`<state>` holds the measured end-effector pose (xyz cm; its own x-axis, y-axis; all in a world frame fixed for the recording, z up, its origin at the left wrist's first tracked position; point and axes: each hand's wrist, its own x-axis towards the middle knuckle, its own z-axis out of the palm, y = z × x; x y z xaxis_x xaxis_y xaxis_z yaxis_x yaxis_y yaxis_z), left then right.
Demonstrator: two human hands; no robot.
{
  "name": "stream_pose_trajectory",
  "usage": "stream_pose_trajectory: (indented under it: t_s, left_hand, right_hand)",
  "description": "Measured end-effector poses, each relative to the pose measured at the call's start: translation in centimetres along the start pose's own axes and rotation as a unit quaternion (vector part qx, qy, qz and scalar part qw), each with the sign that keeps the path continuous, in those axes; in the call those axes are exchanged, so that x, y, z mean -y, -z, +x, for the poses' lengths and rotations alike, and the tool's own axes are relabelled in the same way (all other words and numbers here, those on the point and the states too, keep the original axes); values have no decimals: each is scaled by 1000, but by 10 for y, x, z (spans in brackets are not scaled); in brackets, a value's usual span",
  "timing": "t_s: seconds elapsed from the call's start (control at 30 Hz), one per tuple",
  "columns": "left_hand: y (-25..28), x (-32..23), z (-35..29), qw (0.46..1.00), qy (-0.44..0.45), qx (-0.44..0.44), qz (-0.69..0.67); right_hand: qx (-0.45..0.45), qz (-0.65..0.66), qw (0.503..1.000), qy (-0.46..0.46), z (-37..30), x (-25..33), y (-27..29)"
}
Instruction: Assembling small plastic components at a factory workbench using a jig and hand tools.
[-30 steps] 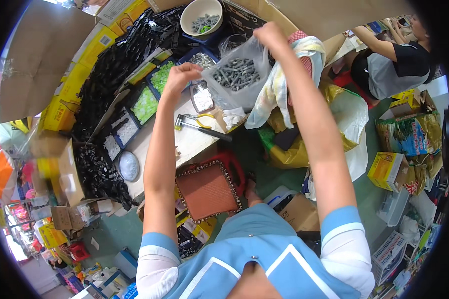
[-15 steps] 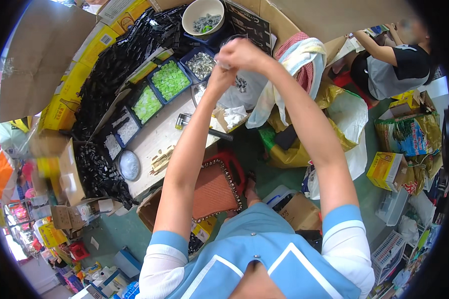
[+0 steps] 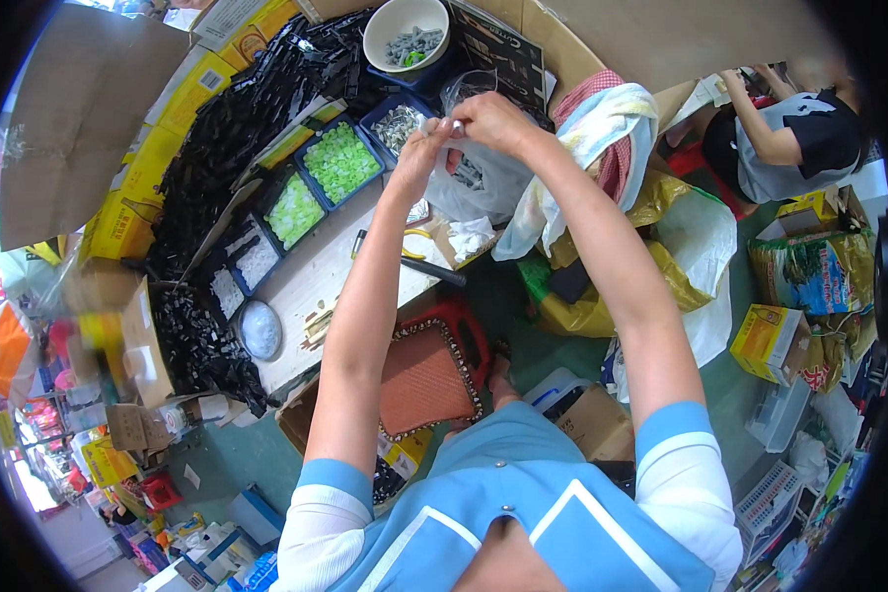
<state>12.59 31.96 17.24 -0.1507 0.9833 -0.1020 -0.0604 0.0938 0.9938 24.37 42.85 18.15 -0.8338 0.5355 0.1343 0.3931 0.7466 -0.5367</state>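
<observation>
Both my hands are at a clear plastic bag (image 3: 498,192) at the far side of the worktable, with small grey pieces (image 3: 467,173) visible through its film. My left hand (image 3: 421,158) is closed, pinching the gathered top of the bag. Close beside it on the right, my right hand (image 3: 493,122) is also closed on the gathered film. A small whitish bit, perhaps twisted film, shows between the two sets of fingertips. Just left of my hands stands a blue tray of small metal parts (image 3: 395,126).
Trays of pale green pieces (image 3: 340,163) and a heap of black strips (image 3: 257,109) line the table's left. A white bowl (image 3: 405,18) stands beyond. Near my left forearm lie a black-handled hammer (image 3: 429,268) and yellow-handled pliers (image 3: 419,235). Towels (image 3: 602,138) hang right; another person (image 3: 799,133) sits beyond.
My hands have moved down slightly and a little apart, and their blur has gone. The bag's gathered top now shows between them. The yellow pliers handle has come into sight.
</observation>
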Motion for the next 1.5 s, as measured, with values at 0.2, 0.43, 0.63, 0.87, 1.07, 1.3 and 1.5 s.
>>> stream_pose_trajectory:
  t_s: [0.2,0.43,0.63,0.87,1.07,1.3,1.5]
  left_hand:
    - [18,10,3,999,25,19,-40]
    - [2,8,6,942,-159,-16,294]
    - [-7,15,11,735,-366,-173,545]
    - [1,22,-5,627,-387,-241,632]
    - [-8,111,-56,791,-156,-359,470]
    - [-2,144,-82,931,208,-292,-63]
    - [8,78,-31,956,27,-210,-201]
  right_hand:
    - [-51,52,994,-85,3,0,4]
    - [96,214,967,-97,18,-38,-32]
    - [123,187,970,-91,10,-22,-16]
    - [40,76,995,-44,9,-15,-16]
    - [-33,-100,934,-342,3,-35,-43]
    - [-101,-169,894,-403,5,-75,-64]
    - [-155,-24,976,-154,14,-17,-30]
